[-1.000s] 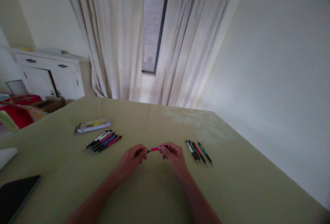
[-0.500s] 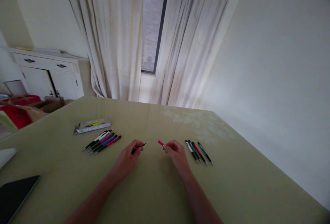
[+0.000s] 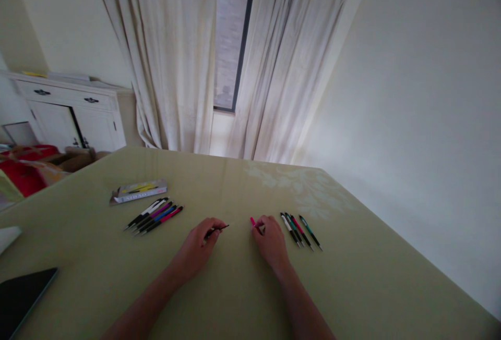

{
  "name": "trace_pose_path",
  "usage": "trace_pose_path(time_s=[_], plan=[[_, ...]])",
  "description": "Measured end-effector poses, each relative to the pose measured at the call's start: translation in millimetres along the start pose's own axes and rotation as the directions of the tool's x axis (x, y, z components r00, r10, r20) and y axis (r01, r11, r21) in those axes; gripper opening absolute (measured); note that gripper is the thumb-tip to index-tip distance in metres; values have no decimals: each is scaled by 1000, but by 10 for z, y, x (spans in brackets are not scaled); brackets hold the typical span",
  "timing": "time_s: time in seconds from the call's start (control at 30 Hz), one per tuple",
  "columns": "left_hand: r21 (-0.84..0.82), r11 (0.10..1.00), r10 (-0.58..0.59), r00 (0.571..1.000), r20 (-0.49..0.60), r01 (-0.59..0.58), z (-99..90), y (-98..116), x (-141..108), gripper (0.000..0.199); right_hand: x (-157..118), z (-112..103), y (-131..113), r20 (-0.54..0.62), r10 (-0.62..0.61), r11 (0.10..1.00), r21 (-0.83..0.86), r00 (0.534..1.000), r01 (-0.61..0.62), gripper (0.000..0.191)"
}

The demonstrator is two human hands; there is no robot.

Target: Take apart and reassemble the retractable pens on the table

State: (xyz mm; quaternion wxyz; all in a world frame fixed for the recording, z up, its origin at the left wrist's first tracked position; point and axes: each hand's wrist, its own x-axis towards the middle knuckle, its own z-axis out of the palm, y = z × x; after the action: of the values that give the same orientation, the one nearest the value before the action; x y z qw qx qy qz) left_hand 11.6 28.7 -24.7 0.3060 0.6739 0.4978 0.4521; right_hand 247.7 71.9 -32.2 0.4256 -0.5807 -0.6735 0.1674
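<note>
Near the middle of the table, my left hand is closed on a thin black pen part that points right. My right hand pinches a pink pen piece, its end showing above the fingers. The two hands are apart. Left of my left hand lies a group of several pens in white, purple, blue and pink with black grips. Just right of my right hand rest more pens, and a green one lies at their right side.
An open pen box lies behind the left pens. A dark tablet-like object and a white object sit at the table's left edge. Beyond the table are a white cabinet, red bags and curtains.
My right hand has moved slightly right and down, and the pink piece now points more upward. My left hand has shifted a little lower, its black part further right.
</note>
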Motion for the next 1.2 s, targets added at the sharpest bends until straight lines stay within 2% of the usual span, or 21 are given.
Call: trace_pose_path(time_s=[0.07,0.13,0.2,0.23,0.33,0.43,0.57,0.97,1.2], plan=[[19,999,46,998,40,-47,26,26,-22,27,-10,5,-106,51,-9,989,146,999,1,18],[29,996,81,994,72,-83,56,41,-40,29,-43,31,-227,189,-45,946,324,981,-19,29],[30,995,97,991,88,-100,81,40,-51,28,-86,72,-318,307,-101,921,387,946,-28,28],[28,995,93,992,88,-95,89,35,-53,27,-105,92,-343,332,-120,924,382,936,-17,27],[46,998,27,997,74,-30,83,15,-52,26,-121,122,-330,305,-131,931,365,943,11,25],[98,995,-31,997,65,25,42,16,-40,26,-86,98,-264,258,-78,904,425,963,-41,27],[116,993,-22,999,43,17,-11,39,-17,27,-47,52,-246,261,-21,868,485,965,-112,27],[83,996,-15,999,-33,18,-91,-36,52,31,18,67,-204,244,48,780,597,969,-189,26],[152,988,-10,997,-72,21,-115,-41,48,34,48,123,-109,194,166,643,722,967,-256,37]])
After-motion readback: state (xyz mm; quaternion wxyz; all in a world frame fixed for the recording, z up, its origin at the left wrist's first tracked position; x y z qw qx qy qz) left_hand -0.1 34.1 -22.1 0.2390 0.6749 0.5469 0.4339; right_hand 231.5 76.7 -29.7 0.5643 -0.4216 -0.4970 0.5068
